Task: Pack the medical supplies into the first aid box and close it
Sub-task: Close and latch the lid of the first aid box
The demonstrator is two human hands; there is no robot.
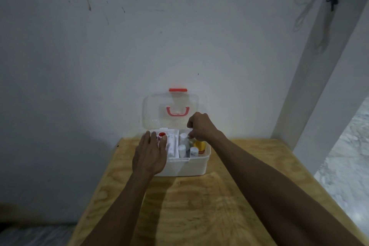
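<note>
While my right hand [200, 126] curls over the back right corner of the first aid box [185, 167], whether pinching anything I cannot tell, my left hand [150, 155] lies flat, fingers spread, on its left side. Bottles [182, 151] stand inside; the clear lid [171, 110] stands upright. Packing looks nearly done; next, lower the lid.

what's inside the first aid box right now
In the first aid box: a yellow bottle, white bottles, a red-capped item and a white packet. The left hand and right hand cover the rest.
</note>
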